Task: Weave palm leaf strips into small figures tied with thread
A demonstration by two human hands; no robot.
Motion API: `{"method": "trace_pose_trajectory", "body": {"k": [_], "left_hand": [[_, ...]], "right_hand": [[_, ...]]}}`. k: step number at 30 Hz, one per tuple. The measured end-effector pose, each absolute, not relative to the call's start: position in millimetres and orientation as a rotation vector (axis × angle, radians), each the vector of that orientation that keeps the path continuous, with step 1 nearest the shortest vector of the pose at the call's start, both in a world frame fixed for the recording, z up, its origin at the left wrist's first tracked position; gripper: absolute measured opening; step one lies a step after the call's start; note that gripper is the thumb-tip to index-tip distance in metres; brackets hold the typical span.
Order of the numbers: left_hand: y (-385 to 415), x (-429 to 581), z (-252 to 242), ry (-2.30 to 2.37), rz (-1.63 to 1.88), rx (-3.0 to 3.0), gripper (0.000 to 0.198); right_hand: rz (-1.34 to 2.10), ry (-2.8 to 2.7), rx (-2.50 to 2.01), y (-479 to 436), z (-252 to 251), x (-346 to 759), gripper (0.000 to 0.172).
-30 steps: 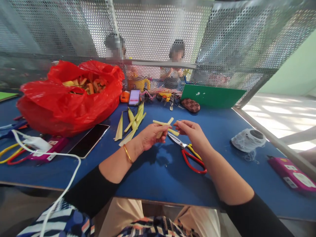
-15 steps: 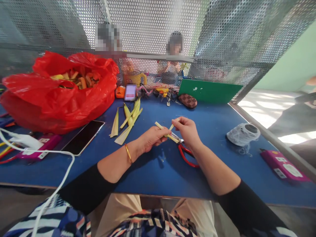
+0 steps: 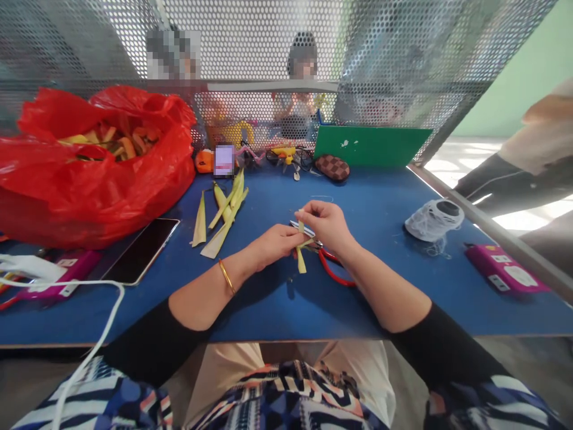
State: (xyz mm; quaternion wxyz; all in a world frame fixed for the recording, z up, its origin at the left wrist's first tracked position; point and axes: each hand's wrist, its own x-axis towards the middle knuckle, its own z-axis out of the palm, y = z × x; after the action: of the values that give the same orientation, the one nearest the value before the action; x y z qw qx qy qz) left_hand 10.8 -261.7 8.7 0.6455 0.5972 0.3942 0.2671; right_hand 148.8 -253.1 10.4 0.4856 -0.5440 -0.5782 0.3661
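Observation:
My left hand and my right hand meet over the middle of the blue table, both pinched on a pale yellow leaf strip that bends and hangs down between them. Red-handled scissors lie on the table just under my right hand, blades pointing left. A gold bangle sits on my left wrist.
Several loose leaf strips lie left of centre. A red plastic bag of strips fills the far left, with a dark phone in front. A white thread spool and pink device lie right. People sit behind the perforated screen.
The crossed strip has been drawn in and folded; its free end now hangs downward instead of sticking out sideways. Both hands have closed together slightly. A person has appeared at the right edge.

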Motion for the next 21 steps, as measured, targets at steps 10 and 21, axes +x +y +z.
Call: {"method": "trace_pose_trajectory", "body": {"k": [10,21], "left_hand": [[-260.7,6.3,6.0,0.846,0.592,1.148,0.026],[-241.7,-2.7,17.6,0.757,1.079,0.701,0.023]], "right_hand": [[0.376,-1.519,-1.312,-250.5,16.2,158.5,0.020],[0.696,-1.363,-1.359,-254.3,16.7,154.7,0.036]]}}
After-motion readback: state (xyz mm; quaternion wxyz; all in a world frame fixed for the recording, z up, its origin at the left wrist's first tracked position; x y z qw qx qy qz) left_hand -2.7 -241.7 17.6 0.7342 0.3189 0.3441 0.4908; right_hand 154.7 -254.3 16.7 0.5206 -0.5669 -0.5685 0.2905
